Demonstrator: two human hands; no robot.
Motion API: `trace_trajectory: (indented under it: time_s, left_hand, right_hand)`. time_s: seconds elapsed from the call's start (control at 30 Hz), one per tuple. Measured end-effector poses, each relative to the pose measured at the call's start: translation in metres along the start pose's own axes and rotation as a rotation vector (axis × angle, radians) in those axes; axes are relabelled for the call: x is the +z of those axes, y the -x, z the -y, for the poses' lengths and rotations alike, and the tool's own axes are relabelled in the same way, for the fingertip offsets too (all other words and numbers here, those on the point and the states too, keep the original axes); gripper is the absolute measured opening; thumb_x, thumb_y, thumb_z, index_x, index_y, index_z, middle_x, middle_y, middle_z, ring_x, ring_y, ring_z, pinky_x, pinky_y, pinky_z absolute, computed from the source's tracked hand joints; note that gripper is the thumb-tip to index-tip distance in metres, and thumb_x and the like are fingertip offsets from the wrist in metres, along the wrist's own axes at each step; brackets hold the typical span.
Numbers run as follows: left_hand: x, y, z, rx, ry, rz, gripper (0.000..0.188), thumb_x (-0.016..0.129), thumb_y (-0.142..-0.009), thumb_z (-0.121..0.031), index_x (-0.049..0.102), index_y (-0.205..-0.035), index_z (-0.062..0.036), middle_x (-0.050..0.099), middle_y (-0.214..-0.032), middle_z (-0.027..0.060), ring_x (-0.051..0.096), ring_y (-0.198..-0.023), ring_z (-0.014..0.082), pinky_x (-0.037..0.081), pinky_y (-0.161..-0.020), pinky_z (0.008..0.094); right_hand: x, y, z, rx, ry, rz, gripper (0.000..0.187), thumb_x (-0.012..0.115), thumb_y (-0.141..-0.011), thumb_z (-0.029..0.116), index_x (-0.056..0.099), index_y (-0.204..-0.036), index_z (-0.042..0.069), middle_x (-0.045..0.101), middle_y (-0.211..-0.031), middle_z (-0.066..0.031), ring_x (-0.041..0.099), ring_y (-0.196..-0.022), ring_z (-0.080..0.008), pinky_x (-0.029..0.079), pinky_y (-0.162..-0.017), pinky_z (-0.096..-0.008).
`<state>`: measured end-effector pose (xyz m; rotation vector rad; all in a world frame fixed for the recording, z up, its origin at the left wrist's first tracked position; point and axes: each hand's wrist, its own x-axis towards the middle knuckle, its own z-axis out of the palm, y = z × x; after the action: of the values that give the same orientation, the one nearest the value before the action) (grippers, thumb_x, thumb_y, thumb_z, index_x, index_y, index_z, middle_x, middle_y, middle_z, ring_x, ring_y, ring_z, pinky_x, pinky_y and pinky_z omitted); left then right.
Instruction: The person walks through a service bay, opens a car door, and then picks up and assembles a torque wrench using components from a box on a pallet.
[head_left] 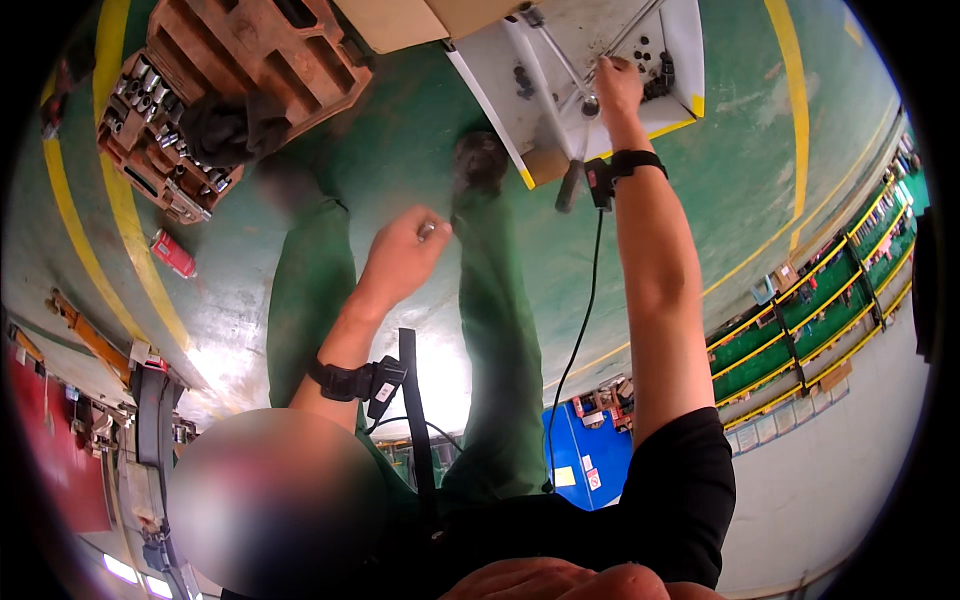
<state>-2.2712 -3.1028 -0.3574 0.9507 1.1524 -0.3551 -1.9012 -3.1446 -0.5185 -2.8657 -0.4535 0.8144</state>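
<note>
My left hand (408, 248) hangs above the floor between my legs, fingers curled round a small round metal piece (428, 230) that looks like a socket. Most of that piece is hidden by the fingers. My right hand (619, 88) reaches into a white box (487, 92) with yellow corners, its fingertips drawn together; what they hold, if anything, cannot be made out. Beside those fingers lie long metal tools (553, 45). A dark tool handle (569, 187) sticks out over the box's near edge. Small black parts (643, 55) are scattered on the box's bottom.
At the far left an orange-brown tool case (255, 55) lies spread out, holding several sockets (148, 98) and a dark cloth (235, 130). A red can (173, 254) lies near it. Cardboard flaps (395, 22) adjoin the white box. A black cable (590, 330) runs from my right wrist.
</note>
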Motion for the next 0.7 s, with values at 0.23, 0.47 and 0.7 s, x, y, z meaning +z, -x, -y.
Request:
trace_trajectory:
  time_s: [0.23, 0.47, 0.7]
  left_hand:
    - [-0.005, -0.002, -0.012, -0.041, -0.048, 0.008, 0.029, 0.061, -0.087, -0.028, 0.061, -0.092, 0.0002, 0.062, -0.079, 0.0154, 0.057, -0.07, 0.0252, 0.046, -0.066, 0.0346]
    - [-0.017, -0.005, -0.008, -0.113, -0.102, 0.029, 0.03, 0.055, -0.093, -0.026, 0.057, -0.079, -0.0001, 0.052, -0.063, 0.0012, 0.047, -0.057, 0.0072, 0.039, -0.054, 0.0251]
    - [-0.028, 0.007, -0.017, -0.141, -0.158, 0.002, 0.026, 0.055, -0.092, -0.022, 0.057, -0.079, 0.0005, 0.052, -0.061, 0.0015, 0.047, -0.059, 0.0085, 0.039, -0.056, 0.0264]
  right_hand:
    - [0.003, -0.065, -0.076, 0.104, -0.235, 0.096, 0.044, 0.069, -0.074, 0.034, 0.067, -0.102, 0.0, 0.068, -0.097, -0.0153, 0.064, -0.094, -0.0254, 0.047, -0.085, -0.0324]
    - [0.009, -0.094, -0.032, 0.121, -0.45, -0.043, 0.036, 0.064, -0.081, 0.031, 0.067, -0.104, 0.003, 0.066, -0.088, -0.0133, 0.063, -0.086, -0.0261, 0.047, -0.078, -0.0357]
    - [-0.027, -0.149, -0.123, 0.233, 0.121, -0.176, 0.044, 0.055, -0.077, 0.029, 0.062, -0.113, 0.004, 0.064, -0.106, -0.0213, 0.061, -0.1, -0.0347, 0.046, -0.083, -0.0383]
